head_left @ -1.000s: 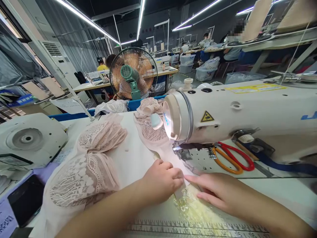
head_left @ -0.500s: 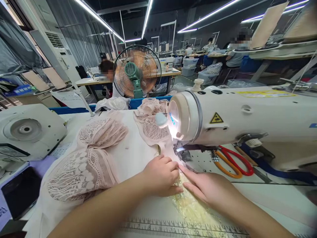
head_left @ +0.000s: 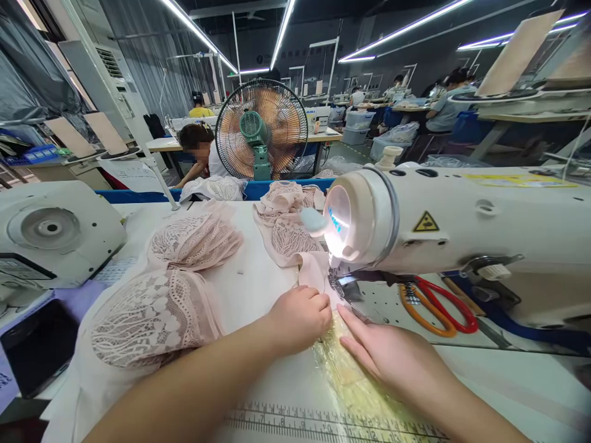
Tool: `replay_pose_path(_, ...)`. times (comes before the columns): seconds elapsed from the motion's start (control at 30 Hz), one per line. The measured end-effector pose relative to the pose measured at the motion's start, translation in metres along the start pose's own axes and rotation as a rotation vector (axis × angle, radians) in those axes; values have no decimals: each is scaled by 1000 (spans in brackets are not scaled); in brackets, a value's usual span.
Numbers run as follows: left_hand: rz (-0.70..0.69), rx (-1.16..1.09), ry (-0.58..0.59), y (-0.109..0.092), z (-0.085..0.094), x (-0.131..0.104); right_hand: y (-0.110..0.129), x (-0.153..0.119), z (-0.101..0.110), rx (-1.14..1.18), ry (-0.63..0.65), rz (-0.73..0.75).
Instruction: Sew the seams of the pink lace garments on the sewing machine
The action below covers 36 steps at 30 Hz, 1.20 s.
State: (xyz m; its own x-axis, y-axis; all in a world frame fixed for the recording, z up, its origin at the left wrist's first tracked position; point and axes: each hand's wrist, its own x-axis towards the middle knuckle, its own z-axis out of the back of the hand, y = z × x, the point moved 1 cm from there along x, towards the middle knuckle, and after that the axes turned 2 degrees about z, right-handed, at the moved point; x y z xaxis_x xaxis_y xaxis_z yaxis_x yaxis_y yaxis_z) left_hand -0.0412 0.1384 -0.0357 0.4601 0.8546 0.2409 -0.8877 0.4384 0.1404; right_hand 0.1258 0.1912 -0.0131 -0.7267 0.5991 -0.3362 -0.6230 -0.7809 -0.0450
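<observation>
While the white industrial sewing machine (head_left: 462, 227) fills the right side of the white surface (head_left: 252, 289), the person's left hand (head_left: 300, 317) rests fisted, fingers curled together on the pale pink fabric strip (head_left: 314, 274) just before the metal presser foot (head_left: 344, 288). The right hand (head_left: 385, 354) lies flat beside it, fingers straight and together, pressing the yellowish lace piece (head_left: 351, 381); the two hands nearly touch. Red-and-orange scissors (head_left: 438, 304) lie behind the foot under the machine arm. To the left, stacked pink lace bra cups (head_left: 157, 314) crowd the surface, with a black phone (head_left: 39, 344) at the left edge. A printed ruler (head_left: 323, 424) runs along the near edge. Bare surface lies between cups and hands.
</observation>
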Motion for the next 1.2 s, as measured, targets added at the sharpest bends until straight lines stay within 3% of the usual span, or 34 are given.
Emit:
replay_pose_path(0.2, 29, 17, 19, 1, -1, 1, -2, -1, -5, 21, -2, -28)
replay_pose_path(0.37, 118, 38, 55, 3, 1, 2, -5, -3, -8, 59, -60, 7)
replay_pose_path(0.47, 184, 32, 113, 3, 6, 3, -3, -3, -7, 63, -27, -11)
replay_pose_path(0.6, 360, -11, 210, 7, 10, 4, -1, -2, -5, 73, -5, -17)
replay_pose_path(0.8, 699, -162, 190, 15, 13, 2, -3, -4, -11, 61, -52, 9)
replay_pose_path(0.9, 804, -243, 221, 23, 18, 0, -4, -3, -12, 57, -77, 40)
replay_pose_path(1.03, 732, -269, 283, 39, 26, 12, -8, -1, -22, 87, -129, 102)
replay_pose_path(1.2, 719, -249, 337, 72, 24, 43, -29, 21, -64, 191, -293, 166)
